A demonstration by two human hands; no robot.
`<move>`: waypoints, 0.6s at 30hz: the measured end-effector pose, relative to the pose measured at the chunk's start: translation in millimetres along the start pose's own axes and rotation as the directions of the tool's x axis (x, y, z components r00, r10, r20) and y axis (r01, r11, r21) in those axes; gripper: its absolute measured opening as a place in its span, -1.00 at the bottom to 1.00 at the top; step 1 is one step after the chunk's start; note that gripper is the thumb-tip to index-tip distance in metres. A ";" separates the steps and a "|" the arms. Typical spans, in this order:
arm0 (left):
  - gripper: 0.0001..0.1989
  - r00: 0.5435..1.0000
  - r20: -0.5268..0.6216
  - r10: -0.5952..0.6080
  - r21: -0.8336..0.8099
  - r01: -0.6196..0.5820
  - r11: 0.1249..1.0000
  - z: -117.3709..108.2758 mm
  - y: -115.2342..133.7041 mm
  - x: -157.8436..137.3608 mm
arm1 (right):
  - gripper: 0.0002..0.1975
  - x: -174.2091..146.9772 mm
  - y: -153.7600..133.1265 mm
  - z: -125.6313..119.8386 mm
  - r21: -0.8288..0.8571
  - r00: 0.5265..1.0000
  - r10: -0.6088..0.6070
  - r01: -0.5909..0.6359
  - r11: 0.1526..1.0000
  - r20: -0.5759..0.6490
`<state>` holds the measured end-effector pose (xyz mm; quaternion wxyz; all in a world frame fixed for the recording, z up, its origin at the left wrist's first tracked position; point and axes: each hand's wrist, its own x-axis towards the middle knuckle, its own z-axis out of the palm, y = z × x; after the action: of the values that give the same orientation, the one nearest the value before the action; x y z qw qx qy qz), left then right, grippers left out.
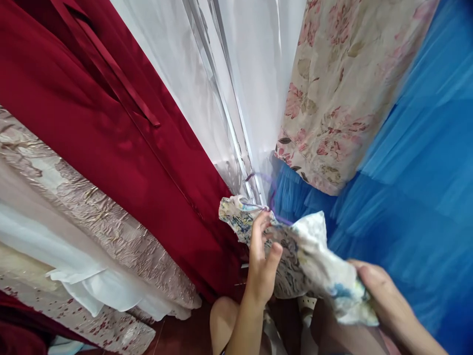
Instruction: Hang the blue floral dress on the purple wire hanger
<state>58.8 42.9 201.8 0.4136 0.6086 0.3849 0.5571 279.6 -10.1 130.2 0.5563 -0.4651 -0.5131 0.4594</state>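
Note:
A white garment (303, 256) with a blue, yellow and grey pattern hangs in front of my knees, partly blurred. A thin purple hanger (272, 190) curves up from its neckline. My left hand (263, 266) lies against the garment near the neckline, fingers slightly bent and thumb held apart from them. On the right, my right hand (382, 291) grips the garment's side edge, with its thumb on top and the other fingers mostly hidden.
Long clothes hang all around: a dark red one (121, 148), a white one (254, 64) with shiny ribbons, a floral one (325, 113) and blue tulle (417, 197). Embroidered pale fabric (121, 236) hangs at left. Brown floor (173, 325) shows below.

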 end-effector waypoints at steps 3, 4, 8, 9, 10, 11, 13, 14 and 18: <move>-0.43 0.979 -0.167 -0.118 -0.016 0.117 0.993 5.3 -18.4 -21.2 | -0.53 -25.5 1.9 24.0 -0.125 0.981 -0.109 0.130 0.984 0.164; -0.51 0.963 -0.218 -0.160 -0.029 0.158 0.987 4.4 -25.4 -27.2 | -0.54 -29.7 0.5 31.2 -0.143 0.963 -0.150 0.185 0.972 0.223; -0.58 0.932 -0.247 -0.264 -0.078 0.252 0.964 -13.3 -45.5 -43.8 | -0.69 -34.0 0.4 49.1 -0.169 0.895 -0.272 0.347 0.922 0.354; -0.59 0.930 -0.237 -0.281 -0.073 0.271 0.960 -19.8 -47.9 -46.4 | -0.74 -34.4 4.6 52.0 -0.173 0.881 -0.297 0.378 0.909 0.367; -0.60 0.925 -0.237 -0.297 -0.067 0.290 0.955 -26.5 -49.5 -48.4 | -0.78 -35.4 11.1 55.1 -0.174 0.869 -0.325 0.410 0.895 0.374; -0.61 0.918 -0.245 -0.312 -0.063 0.306 0.950 -33.3 -50.6 -49.7 | -0.79 -37.0 19.6 58.7 -0.176 0.861 -0.350 0.435 0.883 0.368; -0.62 0.904 -0.289 -0.316 -0.059 0.313 0.948 -46.9 -51.7 -50.0 | -0.76 -42.5 40.6 68.6 -0.177 0.854 -0.382 0.462 0.869 0.354; -0.63 0.899 -0.314 -0.305 -0.048 0.306 0.951 -54.0 -51.7 -49.0 | -0.74 -45.9 51.7 74.5 -0.167 0.847 -0.396 0.474 0.865 0.355; -0.72 0.926 -0.252 -0.279 0.047 0.300 0.953 -85.0 -41.4 -39.0 | -0.66 -57.6 84.2 95.2 -0.054 0.761 -0.473 0.550 0.833 0.444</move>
<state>-29.5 28.0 152.3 0.4152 0.4893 0.5414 0.5433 178.7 -50.4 42.6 0.4949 -0.2473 -0.7656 0.3282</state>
